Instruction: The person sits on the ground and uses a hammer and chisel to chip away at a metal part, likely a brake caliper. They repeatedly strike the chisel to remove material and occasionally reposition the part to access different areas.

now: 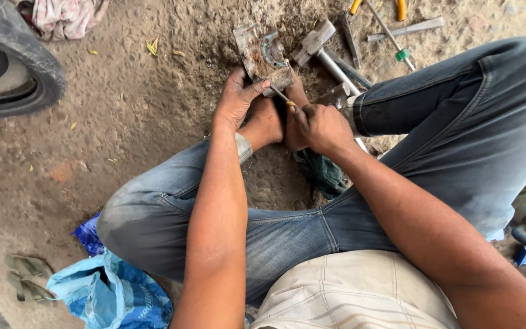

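My right hand (pixel 321 127) hides most of the thin tool it grips; the tyre (pixel 13 67) at upper left runs off the frame's edge.

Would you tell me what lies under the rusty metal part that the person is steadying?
The metal part rests on dirt ground and against the bare feet. The left hand grips its lower edge; the right hand pushes a thin tool beneath. Its underside is hidden.

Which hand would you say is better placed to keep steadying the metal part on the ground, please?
Probably the left hand: it already grips the rusty metal part, while the right hand is closed around a thin tool pointed at it.
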